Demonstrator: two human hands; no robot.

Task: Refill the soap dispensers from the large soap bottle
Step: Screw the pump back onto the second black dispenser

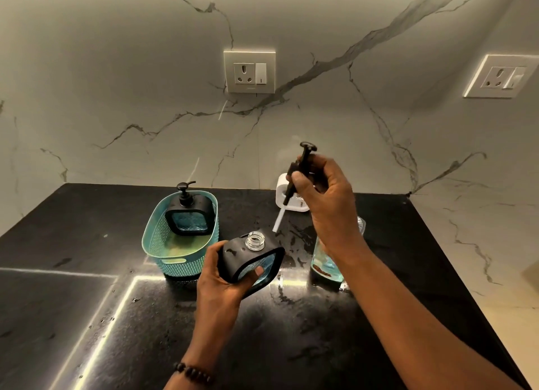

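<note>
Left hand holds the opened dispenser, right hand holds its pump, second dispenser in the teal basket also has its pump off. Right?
Not quite. In the head view the second dispenser in the teal basket has its pump on. The rest stands: left hand holds the opened dispenser, right hand holds its pump.

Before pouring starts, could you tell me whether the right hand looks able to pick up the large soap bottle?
Probably not yet: the right hand holds the pump, though the large soap bottle stands unobstructed just below it.
</note>
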